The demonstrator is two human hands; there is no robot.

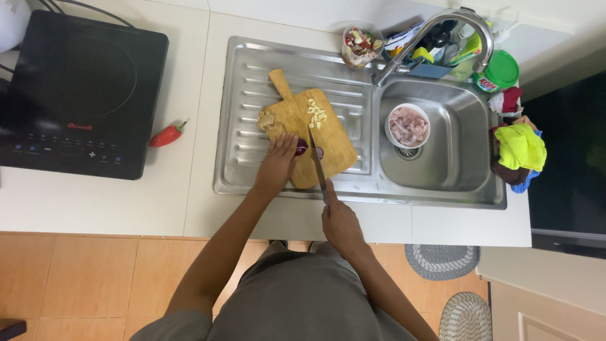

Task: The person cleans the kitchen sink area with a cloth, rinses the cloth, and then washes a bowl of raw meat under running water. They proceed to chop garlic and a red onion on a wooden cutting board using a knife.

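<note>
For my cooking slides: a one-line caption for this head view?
Left hand steadies a small purple onion on a wooden cutting board over the sink drainboard while the right hand slices with a knife.

A single head-worn camera looks almost straight down from above the person, at some height over the tabletop [189, 202]. The wearer's body fills the 6 o'clock edge, arms reaching toward 12 o'clock. The steel sink [435, 151] sits right of centre, a black hob [82, 95] at 10 o'clock, and orange floor tiles [95, 278] at 7 o'clock. There is no second view.
</note>
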